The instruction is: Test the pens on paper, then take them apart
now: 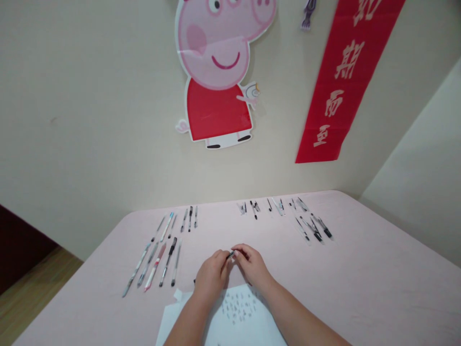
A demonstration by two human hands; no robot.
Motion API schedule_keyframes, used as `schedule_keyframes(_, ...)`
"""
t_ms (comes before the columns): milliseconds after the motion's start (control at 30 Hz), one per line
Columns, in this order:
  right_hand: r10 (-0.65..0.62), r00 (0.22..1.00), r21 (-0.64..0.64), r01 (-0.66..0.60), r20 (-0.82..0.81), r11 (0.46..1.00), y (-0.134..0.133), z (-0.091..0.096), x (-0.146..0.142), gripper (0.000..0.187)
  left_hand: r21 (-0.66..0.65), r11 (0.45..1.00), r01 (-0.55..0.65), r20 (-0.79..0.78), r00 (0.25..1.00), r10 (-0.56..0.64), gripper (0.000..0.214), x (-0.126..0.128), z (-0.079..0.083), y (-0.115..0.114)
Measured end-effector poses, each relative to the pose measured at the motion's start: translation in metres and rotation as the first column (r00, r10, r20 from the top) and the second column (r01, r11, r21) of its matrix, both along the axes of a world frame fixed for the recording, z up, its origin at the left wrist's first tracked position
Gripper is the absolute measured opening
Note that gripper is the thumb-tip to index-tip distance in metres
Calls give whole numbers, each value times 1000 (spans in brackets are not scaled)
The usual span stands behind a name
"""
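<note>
My left hand point(212, 275) and my right hand point(252, 264) meet above the middle of a pink table point(378, 269), just beyond a white sheet of paper point(237, 315) covered in scribbles. Both hands are closed on one small dark pen point(230, 254), pinched between their fingertips; most of the pen is hidden by the fingers. Several whole pens point(158, 257) lie in rows to the left of my hands.
Several pen parts and caps point(313, 228) lie scattered at the table's far right, and a few more point(252, 208) at the far middle. A cartoon pig cutout point(219, 72) and a red banner point(342, 81) hang on the wall behind. Wooden floor point(32, 288) shows at left.
</note>
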State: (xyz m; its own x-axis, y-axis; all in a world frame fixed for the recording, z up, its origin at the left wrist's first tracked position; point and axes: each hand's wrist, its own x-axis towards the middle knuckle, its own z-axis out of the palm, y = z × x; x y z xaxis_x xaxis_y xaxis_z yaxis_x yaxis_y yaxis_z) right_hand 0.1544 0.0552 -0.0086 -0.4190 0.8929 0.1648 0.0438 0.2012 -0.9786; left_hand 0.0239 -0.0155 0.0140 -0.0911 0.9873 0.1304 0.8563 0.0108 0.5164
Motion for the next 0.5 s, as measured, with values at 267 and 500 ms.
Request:
schedule_keyframes(267,0,1000,8,1,-9,1000,0,-1,0,20,5,1000,-5,-7,1000,5,28,1,1,-1)
schedule_keyframes(500,5,1000,12,-5,0,1000,0,-1,0,20,-17,1000,-7,29,1000,8,30,1,2,0)
